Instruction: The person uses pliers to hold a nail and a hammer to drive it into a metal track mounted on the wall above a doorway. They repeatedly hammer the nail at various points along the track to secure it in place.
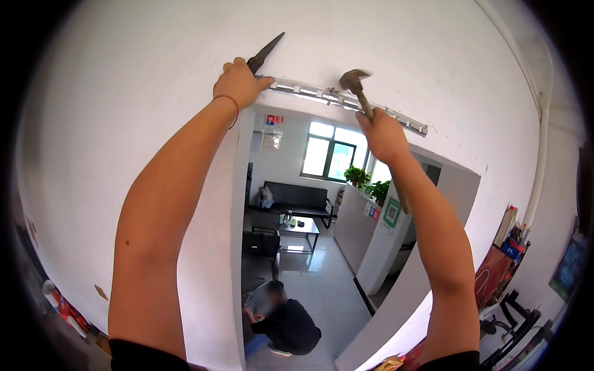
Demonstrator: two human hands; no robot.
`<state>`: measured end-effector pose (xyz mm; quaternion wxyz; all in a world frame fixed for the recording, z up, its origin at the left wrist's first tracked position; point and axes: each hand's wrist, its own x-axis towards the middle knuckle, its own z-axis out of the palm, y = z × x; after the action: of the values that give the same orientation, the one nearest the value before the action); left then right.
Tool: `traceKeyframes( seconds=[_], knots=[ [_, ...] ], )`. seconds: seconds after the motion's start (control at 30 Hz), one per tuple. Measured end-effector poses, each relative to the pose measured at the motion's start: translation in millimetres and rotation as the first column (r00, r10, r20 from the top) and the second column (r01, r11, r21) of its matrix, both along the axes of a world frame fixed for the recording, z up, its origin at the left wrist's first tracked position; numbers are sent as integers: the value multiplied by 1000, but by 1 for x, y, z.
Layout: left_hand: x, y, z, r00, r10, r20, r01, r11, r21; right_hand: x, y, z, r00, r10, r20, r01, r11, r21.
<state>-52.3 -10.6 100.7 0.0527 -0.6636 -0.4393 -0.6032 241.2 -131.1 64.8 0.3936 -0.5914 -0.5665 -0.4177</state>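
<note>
Up on the white wall, my left hand (240, 85) is closed around a dark tool with a long tapering tip (267, 52), which points up and right. Its handle end is hidden in my fingers. The left thumb reaches the left end of a slotted metal rail (309, 91) that runs along the wall above a doorway. My right hand (385, 133) grips a claw hammer (355, 80) by its handle. The hammer head is raised near the middle of the rail, and the handle's lower end shows below my wrist. Whether the head touches the rail, I cannot tell.
Below, a person in dark clothes (289, 324) crouches in the doorway. Past them stand a low table (309, 227), a black sofa (297, 196) and a partition with potted plants (357, 175). A pipe (544, 148) runs down the wall at right, above cluttered shelving (495, 272).
</note>
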Motion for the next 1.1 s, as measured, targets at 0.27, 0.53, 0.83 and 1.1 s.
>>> traceKeyframes(
  seconds=[0.27,0.53,0.83,1.1],
  knots=[
    [-8,10,0,998,55,-40,-54,998,16,-37,-76,13,749,527,-402,-508,846,162],
    [-3,6,0,999,24,-22,-23,999,33,-34,-9,-3,997,67,30,-69,993,93],
    [-1,9,-1,999,37,-9,-36,997,74,-38,-7,-16,987,152,-52,-145,982,121],
    [-8,9,-5,999,30,-19,-29,998,52,-40,-102,-146,650,655,-385,-567,755,328]
  ],
)
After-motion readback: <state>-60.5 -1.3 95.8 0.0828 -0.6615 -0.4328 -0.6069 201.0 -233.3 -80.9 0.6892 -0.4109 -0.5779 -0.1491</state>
